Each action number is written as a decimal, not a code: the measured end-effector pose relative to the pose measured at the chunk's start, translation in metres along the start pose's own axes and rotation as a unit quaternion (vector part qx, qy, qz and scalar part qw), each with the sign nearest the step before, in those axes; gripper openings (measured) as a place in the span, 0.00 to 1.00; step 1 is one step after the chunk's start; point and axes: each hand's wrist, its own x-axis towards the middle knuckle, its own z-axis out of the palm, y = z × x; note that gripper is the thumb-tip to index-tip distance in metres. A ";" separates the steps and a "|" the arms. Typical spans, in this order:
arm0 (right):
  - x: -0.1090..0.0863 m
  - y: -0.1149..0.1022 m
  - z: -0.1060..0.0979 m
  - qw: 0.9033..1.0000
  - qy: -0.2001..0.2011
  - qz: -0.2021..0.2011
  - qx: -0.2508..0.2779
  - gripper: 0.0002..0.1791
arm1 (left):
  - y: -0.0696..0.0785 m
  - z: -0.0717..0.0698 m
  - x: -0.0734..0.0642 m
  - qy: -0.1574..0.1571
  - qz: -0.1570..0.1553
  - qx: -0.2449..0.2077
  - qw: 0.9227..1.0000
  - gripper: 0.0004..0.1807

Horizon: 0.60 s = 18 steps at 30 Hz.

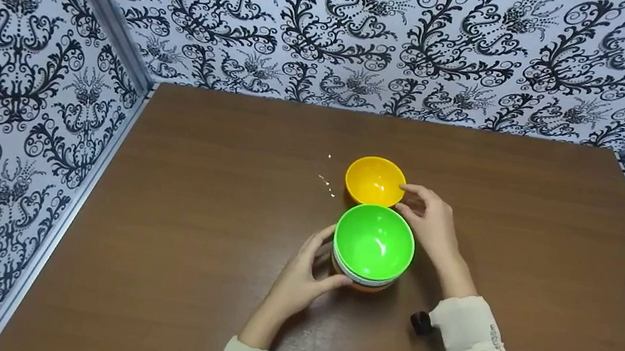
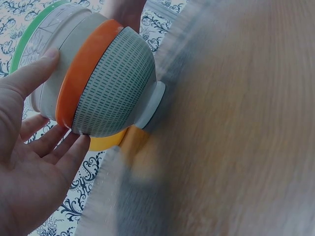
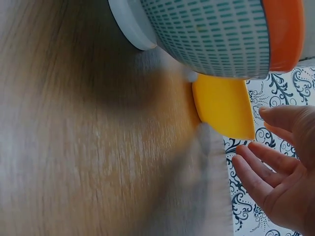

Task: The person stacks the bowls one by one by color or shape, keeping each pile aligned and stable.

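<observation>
A stack of bowls stands on the table, a green bowl (image 1: 374,241) on top. Below it in the left wrist view are pale bowls and, at the bottom, an orange-rimmed bowl (image 2: 115,81) with green dashes and a white foot. My left hand (image 1: 300,279) holds the stack from its left side, thumb and fingers spread round it. Just behind the stack sits a smaller yellow bowl (image 1: 375,180). Beside that bowl's right side is my right hand (image 1: 432,221); its fingers (image 3: 266,164) are loosely bent and grip nothing. The insides of the lower bowls are hidden.
The brown wooden table (image 1: 210,197) spreads on both sides of the bowls. Tiny bright specks (image 1: 327,184) lie left of the yellow bowl. Patterned walls (image 1: 340,31) close off the back and the sides. Each wrist wears a small black camera (image 1: 420,323).
</observation>
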 end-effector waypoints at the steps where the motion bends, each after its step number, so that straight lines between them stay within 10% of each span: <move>1: 0.000 0.000 0.000 1.000 -0.001 0.000 -0.001 0.20 | 0.000 0.000 0.000 0.000 0.000 0.001 1.000 0.47; 18: 0.006 0.003 0.006 1.000 -0.002 -0.014 -0.006 0.19 | 0.000 -0.001 0.001 -0.002 0.003 -0.016 1.000 0.48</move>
